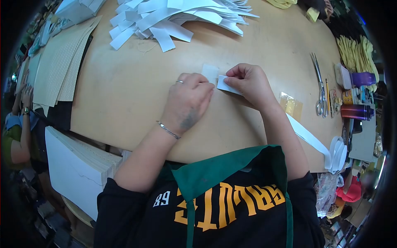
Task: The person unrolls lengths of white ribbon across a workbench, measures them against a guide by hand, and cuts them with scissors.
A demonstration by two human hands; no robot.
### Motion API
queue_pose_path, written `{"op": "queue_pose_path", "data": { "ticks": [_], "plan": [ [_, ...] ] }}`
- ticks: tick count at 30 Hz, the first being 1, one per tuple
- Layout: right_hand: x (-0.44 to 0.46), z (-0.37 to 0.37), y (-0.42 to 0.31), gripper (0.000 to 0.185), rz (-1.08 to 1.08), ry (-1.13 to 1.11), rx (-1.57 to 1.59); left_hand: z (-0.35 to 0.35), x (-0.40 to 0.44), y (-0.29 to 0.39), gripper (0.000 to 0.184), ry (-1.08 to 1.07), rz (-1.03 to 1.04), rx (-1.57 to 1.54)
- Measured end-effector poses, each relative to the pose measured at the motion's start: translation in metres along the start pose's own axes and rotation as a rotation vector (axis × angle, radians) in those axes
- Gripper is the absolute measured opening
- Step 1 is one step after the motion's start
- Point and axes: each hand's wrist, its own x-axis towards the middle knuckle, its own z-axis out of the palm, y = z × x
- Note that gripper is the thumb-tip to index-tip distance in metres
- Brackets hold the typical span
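Note:
My right hand (248,82) pinches the end of a white strip (228,85) between thumb and fingers. The strip runs back under my right forearm towards a white roll (338,155) at the table's right edge. Just left of it, my left hand (191,93) is closed with its fingers curled down on the table; what its fingertips hold, if anything, is hidden. A small pale translucent piece (210,72) lies flat between the hands, near my left fingertips.
A large pile of cut white strips (165,20) lies at the far side of the table (124,91). Scissors (319,87), a pencil (328,93) and a purple bottle (356,112) are at right. Stacked sheets (66,66) cover the left edge. A person's arm (25,120) shows at far left.

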Motion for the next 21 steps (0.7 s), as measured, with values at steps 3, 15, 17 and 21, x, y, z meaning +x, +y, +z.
{"op": "queue_pose_path", "data": {
  "ticks": [3, 15, 17, 21],
  "plan": [
    [0.0, 0.002, -0.007, 0.017, -0.02, 0.032, -0.078, 0.015, -0.001, -0.001, 0.009, 0.006, 0.073, 0.059],
    [-0.002, 0.012, -0.009, 0.014, -0.088, 0.146, -0.181, 0.02, -0.004, 0.001, 0.01, -0.036, 0.08, 0.152],
    [-0.002, 0.012, -0.01, 0.014, -0.069, 0.135, -0.182, 0.021, -0.005, 0.0, 0.011, -0.034, 0.084, 0.141],
    [-0.002, 0.011, -0.01, 0.014, -0.094, 0.136, -0.185, 0.02, -0.004, 0.002, 0.016, -0.054, 0.069, 0.158]
  ]
}}
